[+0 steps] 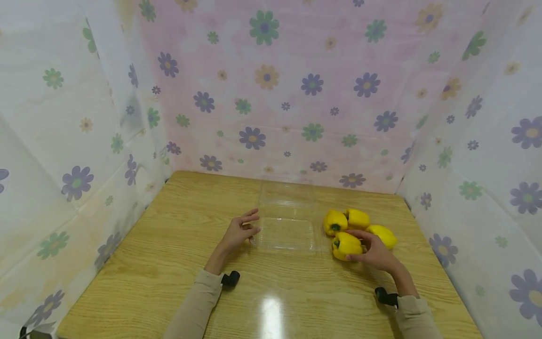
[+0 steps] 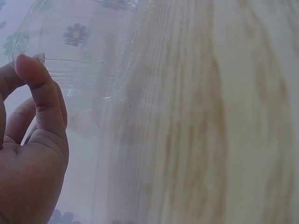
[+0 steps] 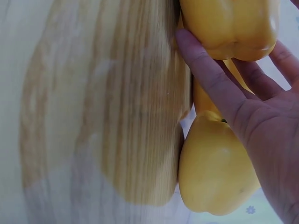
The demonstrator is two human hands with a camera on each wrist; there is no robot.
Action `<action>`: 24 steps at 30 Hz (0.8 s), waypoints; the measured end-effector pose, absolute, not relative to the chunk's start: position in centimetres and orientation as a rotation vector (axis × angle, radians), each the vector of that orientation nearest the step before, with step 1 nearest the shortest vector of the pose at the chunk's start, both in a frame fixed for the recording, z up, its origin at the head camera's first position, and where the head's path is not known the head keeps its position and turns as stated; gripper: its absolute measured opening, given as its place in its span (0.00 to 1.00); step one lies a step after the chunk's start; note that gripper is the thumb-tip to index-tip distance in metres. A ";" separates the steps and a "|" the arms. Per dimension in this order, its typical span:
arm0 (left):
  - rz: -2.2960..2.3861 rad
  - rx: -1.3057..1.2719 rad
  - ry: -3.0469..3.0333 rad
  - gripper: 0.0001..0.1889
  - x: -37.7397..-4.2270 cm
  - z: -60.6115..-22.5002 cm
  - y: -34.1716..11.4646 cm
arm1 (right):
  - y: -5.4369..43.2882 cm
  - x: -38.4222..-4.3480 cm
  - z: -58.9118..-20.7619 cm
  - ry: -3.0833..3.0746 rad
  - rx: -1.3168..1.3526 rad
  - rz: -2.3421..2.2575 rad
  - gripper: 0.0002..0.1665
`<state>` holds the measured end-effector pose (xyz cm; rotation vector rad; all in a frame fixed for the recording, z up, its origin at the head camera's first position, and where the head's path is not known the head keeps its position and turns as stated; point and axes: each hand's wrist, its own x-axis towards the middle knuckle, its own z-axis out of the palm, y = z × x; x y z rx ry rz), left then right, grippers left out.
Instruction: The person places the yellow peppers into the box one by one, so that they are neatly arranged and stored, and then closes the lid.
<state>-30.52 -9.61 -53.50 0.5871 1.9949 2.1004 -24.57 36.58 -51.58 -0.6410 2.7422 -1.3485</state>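
Observation:
A clear plastic clamshell container stands with its lid raised at the back. My left hand is at its left side, fingers spread and thumb apart from them. In the left wrist view the thumb is by the edge of the clear plastic; whether it touches is unclear. With thumb in front and fingers behind, my right hand holds a yellow bell pepper, its green stem facing left. The right wrist view shows this pepper between thumb and fingers.
More yellow bell peppers lie behind the held one: one with its stem showing, one at the back and one to the right. Flowered cloth surrounds the wooden table at the back and sides.

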 end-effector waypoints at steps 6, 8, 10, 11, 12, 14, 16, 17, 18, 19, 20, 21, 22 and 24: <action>2.100 0.578 1.999 0.29 -30.6 -53.3 -9.4 | 36.8 -24.6 -51.7 2.743 -0.622 -1.373 0.40; 2.102 0.573 1.997 0.29 -30.6 -53.3 -9.4 | 36.7 -24.6 -51.6 2.752 -0.617 -1.383 0.40; 2.103 0.572 1.994 0.29 -30.6 -53.3 -9.4 | 36.6 -24.6 -51.5 2.767 -0.613 -1.395 0.41; 2.103 0.573 1.993 0.29 -30.6 -53.3 -9.4 | 36.6 -24.6 -51.5 2.784 -0.611 -1.397 0.41; 2.101 0.575 1.994 0.28 -30.6 -53.3 -9.4 | 36.6 -24.6 -51.4 2.796 -0.608 -1.399 0.41; 2.096 0.577 1.997 0.28 -30.6 -53.3 -9.4 | 36.5 -24.7 -51.4 2.816 -0.602 -1.408 0.41; 2.092 0.578 1.997 0.29 -30.6 -53.3 -9.4 | 36.5 -24.7 -51.3 2.832 -0.594 -1.414 0.41; 2.089 0.578 1.999 0.29 -30.5 -53.2 -9.5 | 36.5 -24.7 -51.2 2.837 -0.588 -1.423 0.42; 2.087 0.579 1.999 0.29 -30.6 -53.2 -9.5 | 36.4 -24.7 -51.2 2.839 -0.583 -1.431 0.42; 2.085 0.580 1.999 0.29 -30.5 -53.2 -9.5 | 36.4 -24.7 -51.1 2.841 -0.573 -1.443 0.42; 2.084 0.581 1.997 0.29 -30.6 -53.2 -9.5 | 36.3 -24.6 -51.0 2.840 -0.564 -1.455 0.42; 2.080 0.582 2.000 0.29 -30.6 -53.2 -9.5 | 36.3 -24.6 -51.0 2.837 -0.555 -1.475 0.43; 2.078 0.582 2.003 0.29 -30.6 -53.2 -9.5 | 36.2 -24.6 -50.9 2.830 -0.549 -1.498 0.43; 2.078 0.578 2.003 0.29 -30.6 -53.2 -9.5 | 36.0 -24.6 -50.8 2.812 -0.545 -1.554 0.43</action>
